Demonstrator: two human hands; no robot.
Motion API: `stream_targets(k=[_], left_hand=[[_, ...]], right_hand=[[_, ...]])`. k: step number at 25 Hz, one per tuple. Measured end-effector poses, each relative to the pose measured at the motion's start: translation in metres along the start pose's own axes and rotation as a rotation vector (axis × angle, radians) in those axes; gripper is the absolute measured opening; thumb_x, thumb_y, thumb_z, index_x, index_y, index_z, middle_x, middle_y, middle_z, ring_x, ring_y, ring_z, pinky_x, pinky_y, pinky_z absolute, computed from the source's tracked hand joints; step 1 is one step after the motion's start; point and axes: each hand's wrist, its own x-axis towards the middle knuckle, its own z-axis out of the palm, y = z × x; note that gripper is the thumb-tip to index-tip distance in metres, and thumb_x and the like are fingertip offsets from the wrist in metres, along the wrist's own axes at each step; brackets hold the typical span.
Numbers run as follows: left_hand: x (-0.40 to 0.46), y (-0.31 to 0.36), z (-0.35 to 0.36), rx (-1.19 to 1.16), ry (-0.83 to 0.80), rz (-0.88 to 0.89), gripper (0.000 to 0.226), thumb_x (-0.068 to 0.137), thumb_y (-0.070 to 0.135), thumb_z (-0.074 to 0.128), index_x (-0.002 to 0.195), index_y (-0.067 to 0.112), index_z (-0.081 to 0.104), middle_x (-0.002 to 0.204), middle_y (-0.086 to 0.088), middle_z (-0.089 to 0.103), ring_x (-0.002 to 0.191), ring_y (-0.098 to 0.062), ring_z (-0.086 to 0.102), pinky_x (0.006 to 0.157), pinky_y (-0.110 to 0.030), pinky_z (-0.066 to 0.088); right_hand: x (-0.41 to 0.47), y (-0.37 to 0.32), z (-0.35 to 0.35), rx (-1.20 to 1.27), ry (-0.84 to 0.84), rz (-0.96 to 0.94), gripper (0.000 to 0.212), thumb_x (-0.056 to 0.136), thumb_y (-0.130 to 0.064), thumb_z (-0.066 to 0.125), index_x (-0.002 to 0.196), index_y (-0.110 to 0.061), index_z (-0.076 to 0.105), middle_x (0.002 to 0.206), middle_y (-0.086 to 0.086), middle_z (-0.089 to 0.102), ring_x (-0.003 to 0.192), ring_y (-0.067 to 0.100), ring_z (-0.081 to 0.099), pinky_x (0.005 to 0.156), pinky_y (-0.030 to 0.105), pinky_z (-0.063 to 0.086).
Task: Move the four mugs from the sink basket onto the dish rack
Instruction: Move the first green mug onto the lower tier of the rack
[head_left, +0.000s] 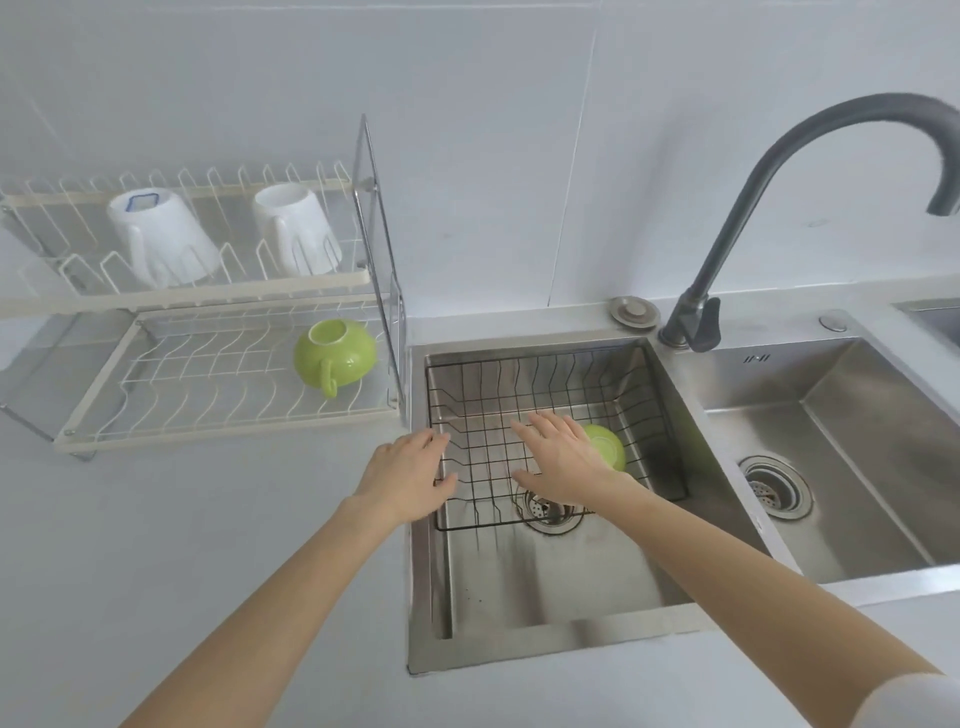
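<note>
Last green mug (605, 446) sits upside down in sink basket (550, 374), far-right corner. R hand (563, 462) over it, L hand (410, 470) near basket's left edge; both grips spread, empty. Wrap the body, lift straight, w/o snagging wires, then to dish rack (218, 410).

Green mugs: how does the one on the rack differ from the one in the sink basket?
The green mug on the rack sits on the lower tier in full view, handle toward the camera; the green mug in the basket is half hidden behind the right hand, its handle not visible. The rack mug stands clear of both hands; the basket mug has the open right hand just above it. Both are lime green and upside down.
</note>
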Motion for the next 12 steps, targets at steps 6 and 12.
stream_targets(k=[6,12], left_hand=[[0.03,0.05,0.024,-0.034,-0.065,-0.001,0.058,0.092,0.038,0.037,0.143,0.016,0.02,0.154,-0.007,0.023,0.14,-0.023,0.026,0.113,-0.039,0.026],[0.062,0.093,0.041,-0.078,-0.115,-0.037,0.059,0.092,0.038,0.037,0.144,0.016,0.02,0.155,-0.007,0.021,0.14,-0.026,0.027,0.113,-0.043,0.028]], right_hand=[[-0.01,0.063,0.013,0.039,-0.072,0.07,0.068,0.09,-0.042,0.047,0.146,-0.019,0.016,0.156,0.011,0.017,0.146,0.026,0.01,0.121,0.042,0.008],[-0.012,0.12,0.024,0.073,-0.133,0.11,0.068,0.09,-0.041,0.048,0.146,-0.016,0.017,0.155,0.011,0.019,0.145,0.027,0.012,0.119,0.041,0.009]])
